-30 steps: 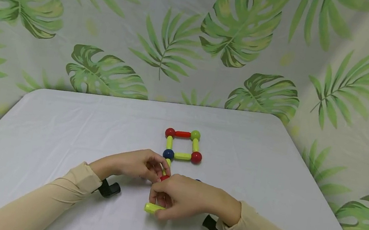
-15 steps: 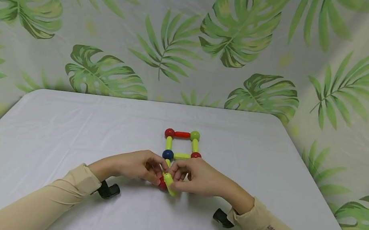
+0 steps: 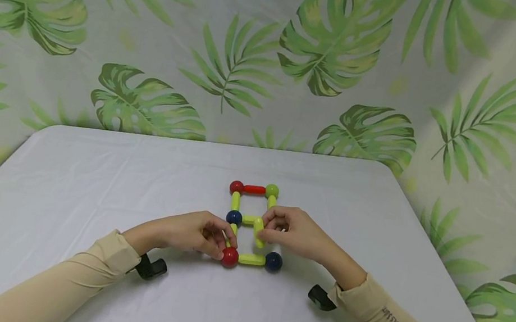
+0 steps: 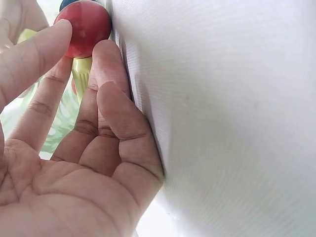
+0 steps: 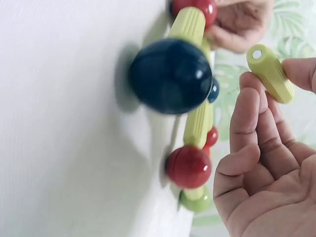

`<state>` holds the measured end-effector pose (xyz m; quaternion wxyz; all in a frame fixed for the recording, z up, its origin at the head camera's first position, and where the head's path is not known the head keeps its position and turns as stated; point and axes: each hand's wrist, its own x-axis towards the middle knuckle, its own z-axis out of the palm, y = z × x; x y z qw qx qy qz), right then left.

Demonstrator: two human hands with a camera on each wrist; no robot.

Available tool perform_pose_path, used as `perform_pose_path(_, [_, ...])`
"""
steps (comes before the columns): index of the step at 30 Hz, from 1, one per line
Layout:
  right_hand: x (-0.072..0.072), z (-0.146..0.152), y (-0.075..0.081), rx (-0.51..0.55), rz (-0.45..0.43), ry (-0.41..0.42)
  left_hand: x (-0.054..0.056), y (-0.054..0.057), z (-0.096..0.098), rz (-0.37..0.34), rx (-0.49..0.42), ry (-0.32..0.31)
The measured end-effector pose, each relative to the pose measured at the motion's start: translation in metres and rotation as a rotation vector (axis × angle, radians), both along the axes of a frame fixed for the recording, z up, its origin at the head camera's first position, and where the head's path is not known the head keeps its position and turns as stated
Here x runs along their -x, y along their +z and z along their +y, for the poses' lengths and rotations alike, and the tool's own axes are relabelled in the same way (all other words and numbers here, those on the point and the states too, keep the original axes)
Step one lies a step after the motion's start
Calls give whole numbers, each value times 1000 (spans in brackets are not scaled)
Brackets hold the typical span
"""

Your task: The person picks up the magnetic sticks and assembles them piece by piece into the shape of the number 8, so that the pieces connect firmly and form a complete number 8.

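My left hand (image 3: 197, 232) holds the near red ball (image 3: 230, 257) between thumb and fingers, at the lower left corner of a flat frame of balls and magnetic rods. A yellow-green rod (image 3: 251, 259) joins it to a dark blue ball (image 3: 274, 262) at the lower right. My right hand (image 3: 299, 236) pinches a loose yellow-green magnetic rod (image 5: 270, 74), tilted, with a silvery disc in its end. It is over the frame's right side. Another red ball (image 5: 188, 167) shows in the right wrist view, but my right hand hides it in the head view.
Farther back, a second blue ball (image 3: 234, 218), a red ball (image 3: 236, 187), a green ball (image 3: 272, 190) and a red rod (image 3: 254, 189) belong to the same frame. It lies on a white-covered table (image 3: 107, 175) with a leaf-patterned cloth (image 3: 233, 65) behind.
My right hand has carried the loose rod from the near side, past the left hand, to the frame's right side. The blue ball at lower right is uncovered. My left hand has stayed put.
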<state>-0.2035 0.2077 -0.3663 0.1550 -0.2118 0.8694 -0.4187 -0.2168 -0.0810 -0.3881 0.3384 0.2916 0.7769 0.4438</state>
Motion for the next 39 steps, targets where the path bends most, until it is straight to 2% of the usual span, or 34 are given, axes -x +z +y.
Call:
perform_pose_path(16, [14,18,-14,20,-132,-148,1,-2,-1,-10,-9,5])
perform_pose_path(28, [15,23,-26,26,-186,-168,0,-2,-1,2,-11,6])
perform_pose_path(39, [12,23,-30,17,-200,-196,0,-3,-2,-4,-24,0])
